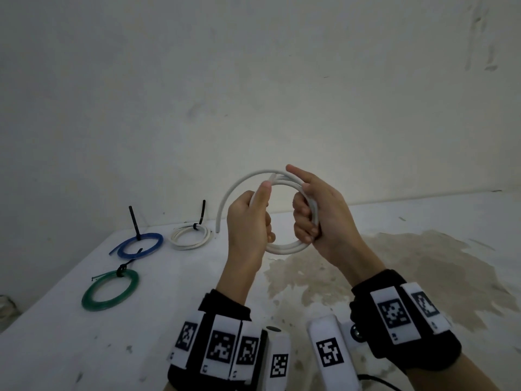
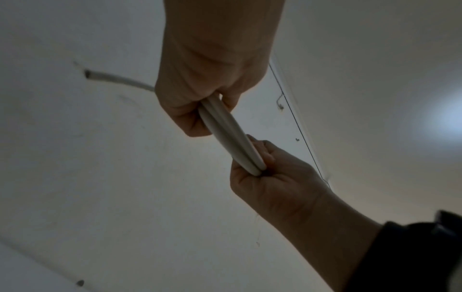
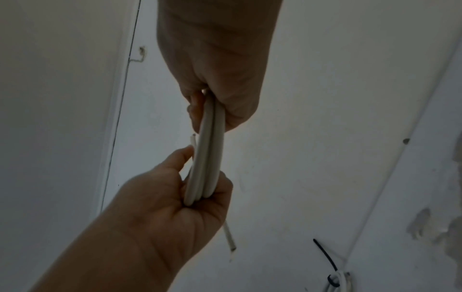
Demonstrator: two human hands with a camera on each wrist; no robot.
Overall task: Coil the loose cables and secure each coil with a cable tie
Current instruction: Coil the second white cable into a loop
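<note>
On the left of the table (image 1: 70,340) we have three finished coils lying flat, parked out of our way: a green coil (image 1: 110,290) nearest us, a blue coil (image 1: 140,245) behind it, and a white tied coil (image 1: 190,236) just to the right of the blue one. Each carries one black cable tie, so we count three ties: the green coil's tie (image 1: 123,270) lying low, the blue coil's tie (image 1: 134,222) and the white coil's tie (image 1: 202,212) with their tails standing up.

To their right, in mid-air above the table, we hold the fourth cable, a white cable (image 1: 284,248) wound into loops. Our left hand (image 1: 248,224) is closed around the left side of the bundle, thumb pressed along the strands, apparently so the turns stay stacked; one loose end (image 1: 217,228) arcs over and hangs down just left of that hand. Our right hand (image 1: 317,214) clamps the right side with curled fingers, the forefinger stretched out over the top, probably to guide the last turn. From the right wrist view we count three strands side by side. We see no spare tie, so this coil is not yet secured.
</note>
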